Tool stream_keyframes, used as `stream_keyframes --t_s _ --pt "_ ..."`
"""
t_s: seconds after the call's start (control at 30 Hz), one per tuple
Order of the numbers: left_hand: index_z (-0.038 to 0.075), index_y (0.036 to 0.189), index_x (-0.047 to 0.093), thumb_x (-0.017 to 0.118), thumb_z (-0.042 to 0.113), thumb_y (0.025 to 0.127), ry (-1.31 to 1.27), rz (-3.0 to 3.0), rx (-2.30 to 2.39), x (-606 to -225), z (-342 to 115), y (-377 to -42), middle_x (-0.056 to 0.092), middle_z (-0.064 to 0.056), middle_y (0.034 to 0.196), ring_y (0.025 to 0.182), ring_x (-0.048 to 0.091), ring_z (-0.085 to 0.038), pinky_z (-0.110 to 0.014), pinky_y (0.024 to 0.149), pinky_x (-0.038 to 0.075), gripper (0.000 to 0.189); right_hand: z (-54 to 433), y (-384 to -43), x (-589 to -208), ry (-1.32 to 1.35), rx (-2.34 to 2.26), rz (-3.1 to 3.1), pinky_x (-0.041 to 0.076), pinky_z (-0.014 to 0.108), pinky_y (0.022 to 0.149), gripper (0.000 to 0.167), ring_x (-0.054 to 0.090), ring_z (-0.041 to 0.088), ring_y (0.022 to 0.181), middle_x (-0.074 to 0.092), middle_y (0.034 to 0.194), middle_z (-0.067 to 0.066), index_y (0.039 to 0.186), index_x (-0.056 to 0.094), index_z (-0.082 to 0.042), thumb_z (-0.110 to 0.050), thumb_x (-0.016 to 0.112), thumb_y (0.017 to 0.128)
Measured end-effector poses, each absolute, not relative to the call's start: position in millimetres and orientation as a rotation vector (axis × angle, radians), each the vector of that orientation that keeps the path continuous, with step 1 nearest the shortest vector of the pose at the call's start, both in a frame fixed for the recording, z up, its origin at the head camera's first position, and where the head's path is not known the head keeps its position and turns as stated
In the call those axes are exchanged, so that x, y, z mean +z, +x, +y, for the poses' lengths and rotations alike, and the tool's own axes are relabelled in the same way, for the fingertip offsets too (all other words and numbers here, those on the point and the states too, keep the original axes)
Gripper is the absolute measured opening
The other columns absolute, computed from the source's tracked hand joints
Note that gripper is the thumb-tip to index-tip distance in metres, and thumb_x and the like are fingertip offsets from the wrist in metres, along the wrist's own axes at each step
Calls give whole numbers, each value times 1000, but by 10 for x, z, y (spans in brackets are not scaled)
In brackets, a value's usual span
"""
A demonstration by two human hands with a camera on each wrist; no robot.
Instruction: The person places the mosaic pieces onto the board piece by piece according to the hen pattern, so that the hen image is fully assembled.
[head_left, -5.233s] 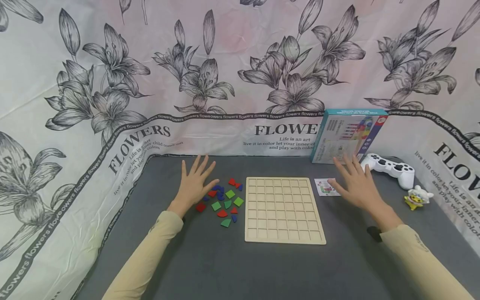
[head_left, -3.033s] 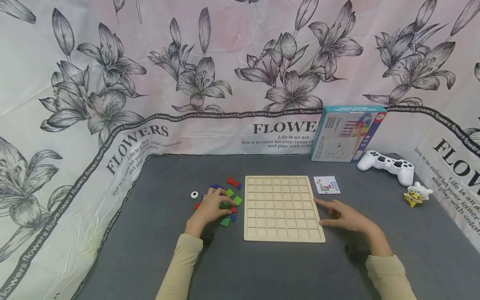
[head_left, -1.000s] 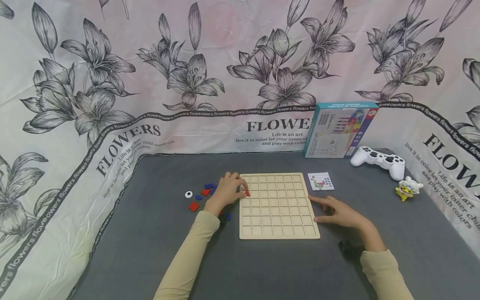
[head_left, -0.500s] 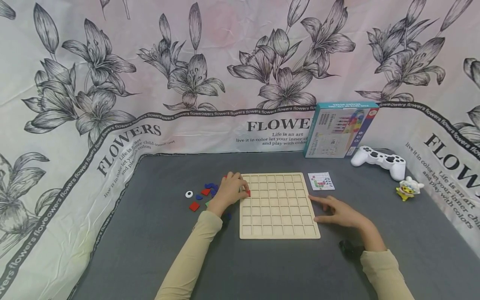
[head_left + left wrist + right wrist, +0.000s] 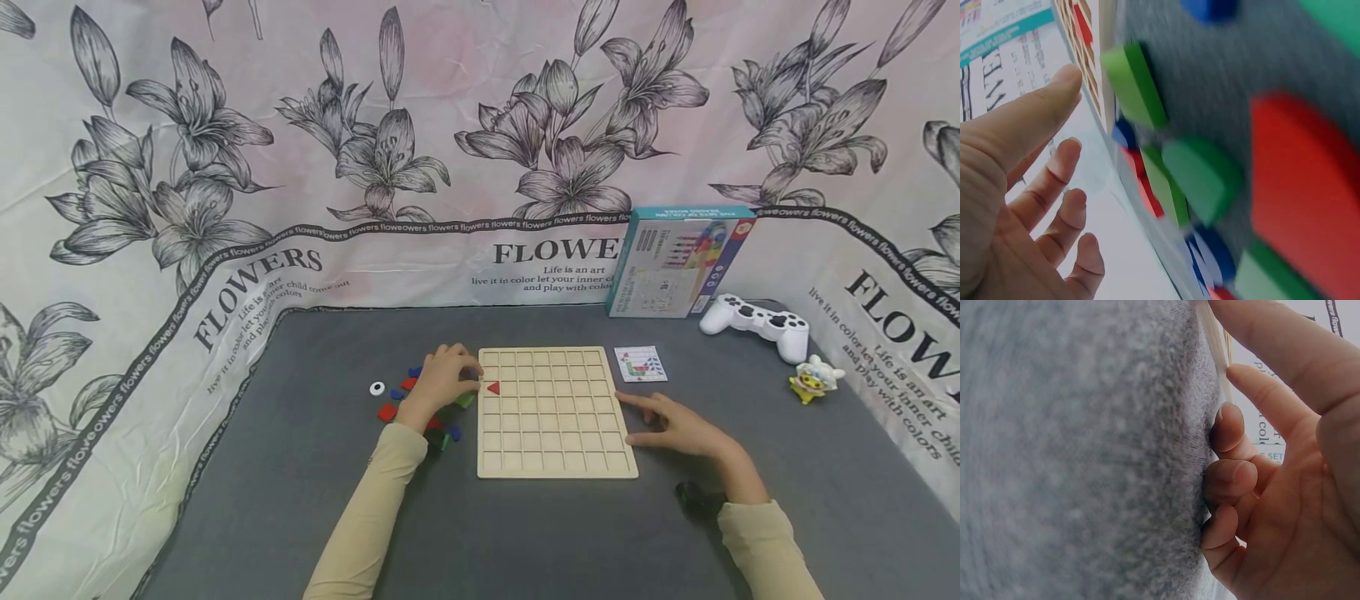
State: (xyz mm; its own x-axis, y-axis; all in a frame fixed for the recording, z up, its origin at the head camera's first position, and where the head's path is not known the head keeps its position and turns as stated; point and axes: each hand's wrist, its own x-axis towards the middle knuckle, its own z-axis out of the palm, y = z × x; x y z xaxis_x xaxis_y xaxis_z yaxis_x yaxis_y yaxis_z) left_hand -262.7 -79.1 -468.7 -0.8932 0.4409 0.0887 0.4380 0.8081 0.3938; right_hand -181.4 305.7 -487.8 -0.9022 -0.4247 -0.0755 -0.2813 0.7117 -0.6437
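Observation:
A pale wooden grid board (image 5: pixel 558 421) lies flat mid-table. One small red triangle (image 5: pixel 493 388) sits in a cell at its left edge. Beside that edge, my left hand (image 5: pixel 438 383) hovers with loosely bent fingers. The left wrist view shows no piece in its grasp; a light green square (image 5: pixel 1129 84) and a dark green rounded piece (image 5: pixel 1200 172) lie below it. My right hand (image 5: pixel 678 427) touches the board's right edge with its index finger and thumb, other fingers folded. Red, green and blue pieces lie left of the board, partly hidden by my left hand.
A small pattern card (image 5: pixel 640 364) lies behind the board's right side. Further back stand a teal-edged box (image 5: pixel 667 271), a white game controller (image 5: pixel 756 325) and a small yellow-white figurine (image 5: pixel 813 379). A white ring (image 5: pixel 377 388) lies at the far left of the pieces.
My left hand went from spread to the pieces, then onto the board, placed the red triangle there and drew back left. My right hand came down to the board's edge and has stayed.

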Motion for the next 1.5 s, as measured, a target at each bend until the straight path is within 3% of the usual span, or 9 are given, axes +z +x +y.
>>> stream_keyframes --t_s 0.57,1.1,1.23,1.5 --pt "22 107 70 70 26 82 642 3015 527 -4688 -1189 -2835 58 -3 114 107 46 -25 -47 93 33 25 3058 -1816 -4881 -538 -941 2697 29 24 57 74 33 12 68 39 82 3 140 43 -12 -37 73 77" --pt "22 116 64 69 26 83 663 2992 355 -4676 -1260 -3076 58 -4 115 105 47 -25 -45 88 36 34 3077 -1835 -4890 -522 -936 2686 30 24 57 74 34 13 67 40 82 4 140 41 -13 -38 72 78" --pt "22 116 65 69 25 83 668 2974 339 -4689 -1244 -3133 56 -6 120 109 46 -27 -47 90 35 33 3078 -1836 -4905 -541 -953 2692 30 23 57 74 34 12 67 40 81 3 140 42 -14 -38 73 77" --pt "19 110 66 67 28 84 620 2967 278 -4708 -1218 -3175 58 -4 114 108 47 -27 -47 91 35 27 3078 -1833 -4911 -541 -946 2691 30 23 57 74 35 13 67 40 81 3 140 42 -13 -39 73 77"
